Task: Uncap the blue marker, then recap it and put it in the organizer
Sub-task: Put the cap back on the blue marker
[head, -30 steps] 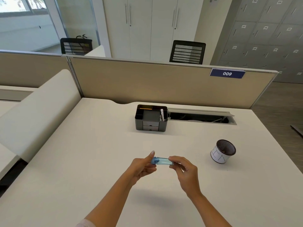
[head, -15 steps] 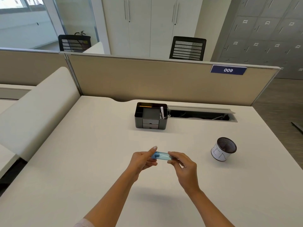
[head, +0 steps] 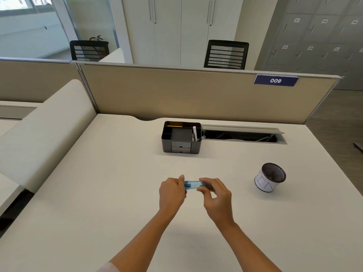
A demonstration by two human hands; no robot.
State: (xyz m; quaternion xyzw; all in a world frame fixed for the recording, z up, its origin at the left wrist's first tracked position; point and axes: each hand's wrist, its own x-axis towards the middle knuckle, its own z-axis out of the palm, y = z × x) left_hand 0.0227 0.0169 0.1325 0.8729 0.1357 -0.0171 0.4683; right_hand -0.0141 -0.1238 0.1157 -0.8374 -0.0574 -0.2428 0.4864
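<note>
I hold a blue marker (head: 192, 185) level above the middle of the white desk (head: 117, 183), one end in each hand. My left hand (head: 171, 194) grips its left end in a fist, thumb up. My right hand (head: 216, 196) pinches the right end between thumb and fingers. Only a short translucent blue stretch shows between the hands; both ends are hidden, so I cannot tell where the cap sits. The dark grey organizer (head: 181, 137), with compartments and small drawers, stands farther back on the desk, well apart from my hands.
A mesh pen cup (head: 270, 177) wrapped in white paper leans at the right. Behind the organizer is an open cable slot (head: 243, 134). A beige partition (head: 196, 95) bounds the desk's far edge, and a cream divider (head: 45, 124) runs along the left.
My hands and the marker have stayed at about the same spot. The visible blue stretch between the hands looks slightly shorter than a second ago.
</note>
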